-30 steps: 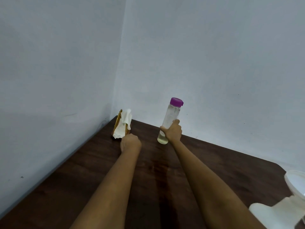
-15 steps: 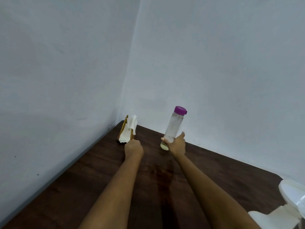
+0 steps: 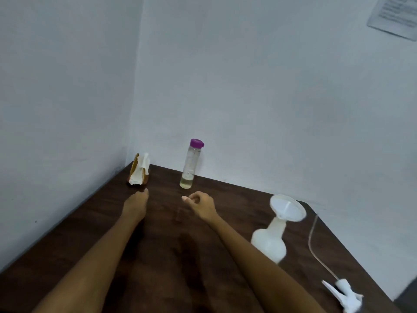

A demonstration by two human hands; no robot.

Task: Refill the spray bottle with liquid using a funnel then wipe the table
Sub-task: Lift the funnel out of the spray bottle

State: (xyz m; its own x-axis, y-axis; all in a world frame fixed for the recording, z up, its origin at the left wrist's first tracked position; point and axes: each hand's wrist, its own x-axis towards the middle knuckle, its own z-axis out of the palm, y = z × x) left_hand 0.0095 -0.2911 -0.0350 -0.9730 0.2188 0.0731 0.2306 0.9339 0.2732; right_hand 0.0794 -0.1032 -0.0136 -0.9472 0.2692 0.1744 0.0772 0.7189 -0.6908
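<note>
A clear bottle with a purple cap stands upright near the back wall, a little yellowish liquid at its bottom. My right hand is just in front of it, loosely curled and holding nothing. My left hand rests on the dark wooden table, fingers closed. A white spray bottle stands at the right with a white funnel in its neck. Its spray head with a thin tube lies at the table's right edge.
A brown holder with white tissue stands in the back left corner. White walls close off the table at the back and left. A sheet of paper hangs on the wall at the upper right.
My right hand has let go of the purple-capped bottle and drawn back toward me. The bottle now stands alone. The view has swung right, showing the spray bottle, funnel and spray head.
</note>
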